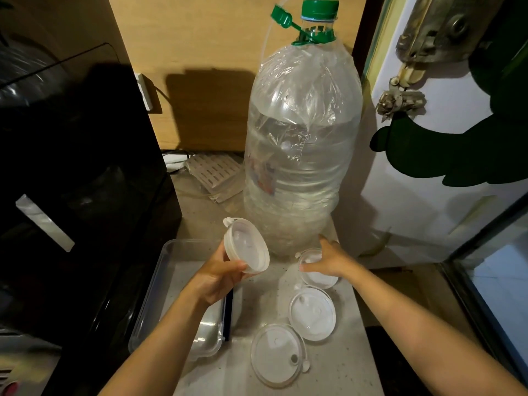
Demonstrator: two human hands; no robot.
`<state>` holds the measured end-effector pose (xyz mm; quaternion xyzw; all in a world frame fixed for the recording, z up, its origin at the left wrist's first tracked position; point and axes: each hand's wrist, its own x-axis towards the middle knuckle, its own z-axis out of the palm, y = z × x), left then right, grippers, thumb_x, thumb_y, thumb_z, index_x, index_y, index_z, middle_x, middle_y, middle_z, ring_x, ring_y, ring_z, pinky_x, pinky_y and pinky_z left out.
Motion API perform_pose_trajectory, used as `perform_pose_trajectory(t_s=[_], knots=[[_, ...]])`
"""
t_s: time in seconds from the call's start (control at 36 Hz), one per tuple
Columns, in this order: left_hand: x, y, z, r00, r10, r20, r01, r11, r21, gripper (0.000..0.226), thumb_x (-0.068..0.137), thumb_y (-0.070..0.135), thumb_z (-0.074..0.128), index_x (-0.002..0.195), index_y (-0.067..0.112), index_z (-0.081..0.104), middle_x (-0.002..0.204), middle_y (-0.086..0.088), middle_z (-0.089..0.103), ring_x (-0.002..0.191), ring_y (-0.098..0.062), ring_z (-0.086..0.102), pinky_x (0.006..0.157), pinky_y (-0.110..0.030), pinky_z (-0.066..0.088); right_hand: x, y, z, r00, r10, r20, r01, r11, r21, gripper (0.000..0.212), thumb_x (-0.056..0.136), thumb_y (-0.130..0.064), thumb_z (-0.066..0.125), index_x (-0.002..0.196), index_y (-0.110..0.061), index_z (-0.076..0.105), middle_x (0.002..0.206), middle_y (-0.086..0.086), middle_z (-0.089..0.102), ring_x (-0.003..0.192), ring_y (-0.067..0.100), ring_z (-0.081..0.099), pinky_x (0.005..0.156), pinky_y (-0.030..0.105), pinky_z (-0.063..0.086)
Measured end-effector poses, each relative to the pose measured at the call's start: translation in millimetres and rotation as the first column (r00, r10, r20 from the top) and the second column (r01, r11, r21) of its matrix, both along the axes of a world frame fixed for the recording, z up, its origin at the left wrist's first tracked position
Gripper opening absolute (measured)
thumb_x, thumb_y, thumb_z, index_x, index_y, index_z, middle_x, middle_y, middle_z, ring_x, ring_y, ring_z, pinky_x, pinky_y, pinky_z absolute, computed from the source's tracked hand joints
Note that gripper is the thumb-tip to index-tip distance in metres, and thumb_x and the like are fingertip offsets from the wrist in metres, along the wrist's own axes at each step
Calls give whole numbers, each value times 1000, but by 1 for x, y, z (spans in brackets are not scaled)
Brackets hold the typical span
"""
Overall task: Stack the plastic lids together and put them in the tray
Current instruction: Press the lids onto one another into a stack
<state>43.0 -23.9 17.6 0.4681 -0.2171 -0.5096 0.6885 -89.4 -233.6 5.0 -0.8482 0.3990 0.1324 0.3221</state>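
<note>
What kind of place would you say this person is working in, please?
Probably a cramped home kitchen corner: a speckled counter holds a big water bottle, a clear tray and plastic lids.

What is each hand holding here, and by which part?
Left hand holds lids tilted, gripped by the lower rim. Right hand rests on a countertop lid; grip unclear.

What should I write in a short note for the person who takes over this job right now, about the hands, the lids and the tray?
Left hand: holds a lid stack tilted in the air, above the tray.
Right hand: on the far lid on the counter, at the foot of the big water bottle; grip not clear.
Two more lids lie flat nearer: middle lid, near lid.
Done: some lids collected in the left hand.
Left: add the three counter lids to the stack, then set it in the tray, which holds no lids yet.
</note>
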Motion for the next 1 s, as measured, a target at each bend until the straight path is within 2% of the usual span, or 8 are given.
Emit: perform_pose_trajectory(t_s=[0.14,0.25,0.36,0.53,0.72,0.81,1.0], knots=[[-1,0,1,1000,0,-7,0,1000,-18,113,23,27,94,122,26,40,115,-9,45,103,-26,50,77,-38,57,1,7,-12,997,39,-72,-45,996,-82,112,64,-53,75,146,-18,9,151,15,24,138,31,30,106,39,35],[-1,1,1,1000,-6,2,6,1000,-21,120,24,27,94,128,26,34,116,-8,44,104,-26,49,78,-38,57,3,14,-18,994,44,-100,-58,988,-140,104,61,-53,76,142,-16,21,144,13,34,130,32,40,100,40,43],[-1,2,2,1000,-4,-14,4,999,-32,119,24,26,94,126,27,35,117,-9,43,105,-26,48,79,-38,57,4,17,-23,992,64,-111,-84,979,-187,96,63,-53,75,138,-15,27,140,14,38,127,34,43,98,41,45],[-4,2,5,998,15,-60,-18,998,-56,113,18,26,94,119,25,43,111,-6,46,96,-21,52,63,-27,58,3,14,-21,996,25,-88,-41,982,-186,96,64,-53,73,139,-15,26,142,13,37,129,32,41,98,40,44],[-4,1,5,994,28,-105,-35,997,-68,110,18,30,94,116,25,45,110,-7,47,97,-22,51,64,-25,58,3,4,-1,999,-32,17,34,990,-137,91,60,-50,77,135,-21,35,139,10,41,124,30,46,95,42,47],[-3,1,4,993,31,-118,-39,997,-72,108,19,33,94,115,24,46,110,-7,47,96,-22,51,63,-26,58,4,4,17,999,-13,46,20,988,-156,94,62,-51,76,137,-17,31,141,11,39,126,32,45,95,44,47],[-2,0,5,991,27,-128,-37,997,-73,106,23,35,94,117,25,45,112,-6,47,98,-22,52,66,-27,58,7,20,77,966,88,243,-42,981,-188,96,62,-51,77,139,-18,31,144,8,39,128,27,43,99,44,44]])
